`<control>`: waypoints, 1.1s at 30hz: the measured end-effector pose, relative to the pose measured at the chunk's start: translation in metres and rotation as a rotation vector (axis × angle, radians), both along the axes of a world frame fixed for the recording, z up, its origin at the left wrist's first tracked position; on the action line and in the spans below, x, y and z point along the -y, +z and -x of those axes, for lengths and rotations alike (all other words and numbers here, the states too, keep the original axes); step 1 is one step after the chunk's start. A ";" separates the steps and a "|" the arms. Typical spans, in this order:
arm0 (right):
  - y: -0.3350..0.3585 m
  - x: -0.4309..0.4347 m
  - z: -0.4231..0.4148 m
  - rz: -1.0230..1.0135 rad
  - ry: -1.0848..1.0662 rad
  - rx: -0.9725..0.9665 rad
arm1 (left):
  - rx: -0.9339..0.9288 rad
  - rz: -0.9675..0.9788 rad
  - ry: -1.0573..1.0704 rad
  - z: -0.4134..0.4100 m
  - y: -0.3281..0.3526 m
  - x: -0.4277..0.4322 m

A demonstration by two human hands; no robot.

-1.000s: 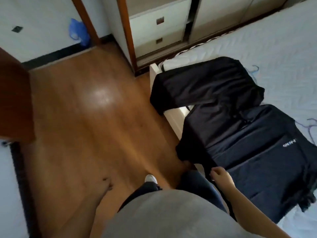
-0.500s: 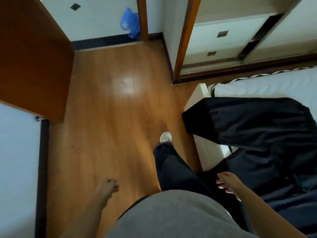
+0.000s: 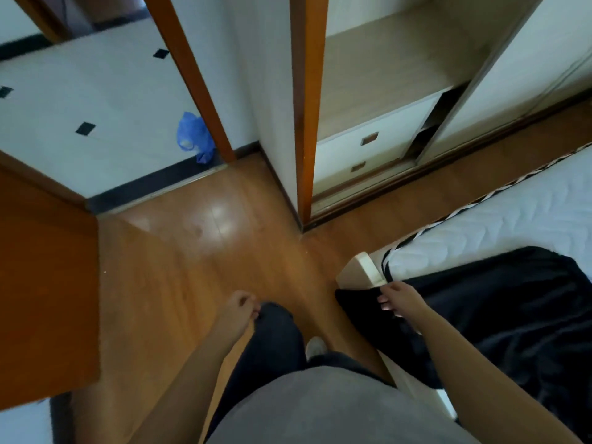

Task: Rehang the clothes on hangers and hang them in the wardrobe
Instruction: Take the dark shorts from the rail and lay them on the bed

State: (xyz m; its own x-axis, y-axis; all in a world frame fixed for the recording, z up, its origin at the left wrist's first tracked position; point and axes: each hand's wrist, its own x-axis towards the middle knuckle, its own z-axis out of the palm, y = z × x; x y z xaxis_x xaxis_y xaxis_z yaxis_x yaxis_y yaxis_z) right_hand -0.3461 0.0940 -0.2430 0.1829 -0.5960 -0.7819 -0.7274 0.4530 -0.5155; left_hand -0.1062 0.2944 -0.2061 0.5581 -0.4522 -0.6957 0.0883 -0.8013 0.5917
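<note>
Dark clothes lie spread over the corner of the white bed at the right and hang over its edge. My right hand hovers over their near corner with loose fingers and holds nothing. My left hand is curled shut beside my dark trouser leg, with nothing in it. The wardrobe stands ahead with its sliding door pushed aside, showing a bare shelf and two white drawers. No hanger shows.
An orange wooden door stands open at the left. A blue plastic bag lies on the tiled floor past the doorway. Wooden floor stretches between me, the wardrobe and the bed frame corner.
My view has swung up and left from the bed toward the wardrobe. My right hand has come off the dark clothes and my left hand has risen beside my leg.
</note>
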 end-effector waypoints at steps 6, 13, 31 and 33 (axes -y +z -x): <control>0.015 0.059 -0.044 0.041 -0.203 -0.002 | 0.101 0.121 -0.404 -0.064 0.029 0.127; 0.070 0.128 -0.078 0.175 -0.588 0.120 | 0.288 0.403 -0.856 -0.111 0.104 0.280; 0.235 0.404 -0.100 0.864 -0.317 0.450 | 0.726 1.209 -0.636 -0.058 0.228 0.552; 0.259 0.452 -0.110 0.922 -0.195 0.508 | 0.854 1.273 -0.486 -0.058 0.250 0.579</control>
State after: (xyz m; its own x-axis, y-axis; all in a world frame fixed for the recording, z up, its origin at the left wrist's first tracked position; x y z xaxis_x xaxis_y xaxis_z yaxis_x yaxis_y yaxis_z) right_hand -0.2360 -0.3583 0.0158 0.1981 -0.9721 0.1259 -0.2882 -0.1805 -0.9404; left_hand -0.0481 -0.2843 0.0434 0.2050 -0.7068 0.6771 -0.7049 0.3733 0.6031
